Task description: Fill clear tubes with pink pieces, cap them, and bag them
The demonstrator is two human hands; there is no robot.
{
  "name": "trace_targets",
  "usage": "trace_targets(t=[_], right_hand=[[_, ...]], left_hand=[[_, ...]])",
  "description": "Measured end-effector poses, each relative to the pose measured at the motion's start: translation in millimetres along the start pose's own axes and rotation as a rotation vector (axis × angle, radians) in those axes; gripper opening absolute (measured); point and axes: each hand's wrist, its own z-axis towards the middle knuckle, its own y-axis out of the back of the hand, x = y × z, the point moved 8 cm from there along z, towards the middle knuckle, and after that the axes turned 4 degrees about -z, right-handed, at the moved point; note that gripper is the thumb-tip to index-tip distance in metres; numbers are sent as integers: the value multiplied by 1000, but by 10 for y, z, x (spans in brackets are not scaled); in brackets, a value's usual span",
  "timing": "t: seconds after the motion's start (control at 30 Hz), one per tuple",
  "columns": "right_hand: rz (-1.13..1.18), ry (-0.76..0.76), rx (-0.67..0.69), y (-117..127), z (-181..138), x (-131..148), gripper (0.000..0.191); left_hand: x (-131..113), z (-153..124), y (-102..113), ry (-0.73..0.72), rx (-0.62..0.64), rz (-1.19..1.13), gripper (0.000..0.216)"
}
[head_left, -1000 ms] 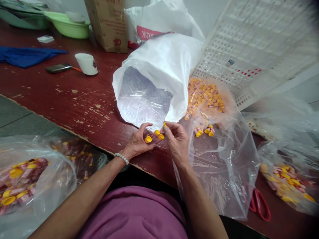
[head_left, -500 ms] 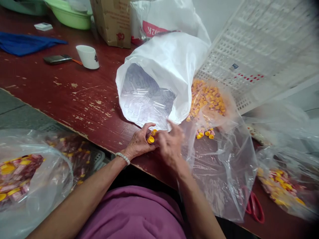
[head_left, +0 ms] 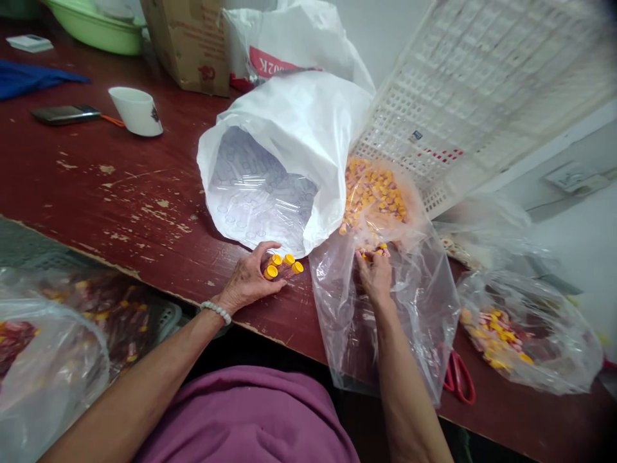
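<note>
My left hand (head_left: 248, 280) rests on the red table (head_left: 144, 206) near its front edge, fingers curled round a small bundle of yellow-capped tubes (head_left: 282, 265). My right hand (head_left: 375, 275) reaches inside a clear plastic bag (head_left: 385, 308); its fingertips touch a few yellow caps (head_left: 373, 252) at the near end of a heap of yellow and pink pieces (head_left: 373, 193). Whether those fingers hold a piece is hidden. A large white sack (head_left: 284, 154) lies open just beyond both hands, showing clear tubes inside.
A tilted white plastic crate (head_left: 482, 83) stands behind the heap. Red scissors (head_left: 457, 376) and another filled clear bag (head_left: 520, 328) lie to the right. A white cup (head_left: 136, 110), a phone (head_left: 60, 114), a cardboard box (head_left: 183, 38) and a green basin (head_left: 96, 26) sit at the back left.
My right hand left the bundle and moved right into the clear bag to the loose caps. My left hand stays on the bundle. The view shifted to the right.
</note>
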Motion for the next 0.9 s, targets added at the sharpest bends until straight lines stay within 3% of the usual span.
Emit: trace_targets(t=[0.1, 0.23, 0.3, 0.37, 0.5, 0.6, 0.77, 0.9], right_hand=[[2, 7, 47, -102, -19, -157, 29], [83, -92, -115, 282, -137, -60, 36], [200, -54, -192, 513, -238, 238, 33], [336, 117, -130, 586, -347, 750, 25], [553, 338, 102, 392, -576, 1686, 27], [560, 404, 172, 190, -683, 2036, 23], [502, 527, 251, 66, -779, 2175, 18], [453, 488, 127, 195, -759, 2063, 16]], left_hand=[[-8, -1, 4, 3, -2, 2, 64], [-17, 0, 1, 18, 7, 16, 62], [-20, 0, 0, 21, 11, 32, 62], [-22, -1, -6, 22, 22, 43, 62], [-22, -3, -21, 28, 56, 51, 64], [-25, -5, -14, 29, 60, 61, 64], [-28, -6, 24, 22, 9, 81, 59], [-34, -11, 18, -11, 12, 84, 62]])
